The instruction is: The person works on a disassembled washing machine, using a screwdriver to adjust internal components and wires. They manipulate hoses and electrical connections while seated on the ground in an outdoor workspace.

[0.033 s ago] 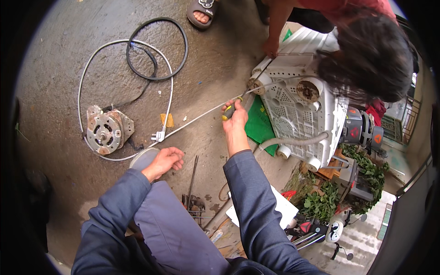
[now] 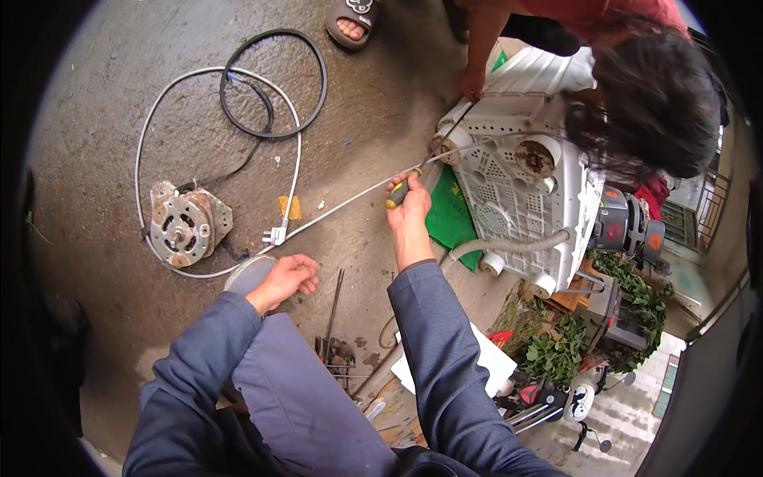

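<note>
Your left hand (image 2: 288, 281), your right hand (image 2: 411, 211), screwdriver (image 2: 396, 195), white casing (image 2: 520, 199).
Left: fingers loosely curled, near the white plug (image 2: 276, 236). Right: closed around the screwdriver's handle, shaft toward the casing. Casing: tipped, underside facing you, beside a green sheet (image 2: 451, 213); co-worker's hand (image 2: 471, 83) by its far corner.

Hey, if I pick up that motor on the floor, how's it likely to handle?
The motor is probably heavy for its size, since its body looks metal. The dark lead that seems to run from it lies loosely curved, so it may flop and trail. Its rusty-looking surface might feel rough rather than slippery.
</note>
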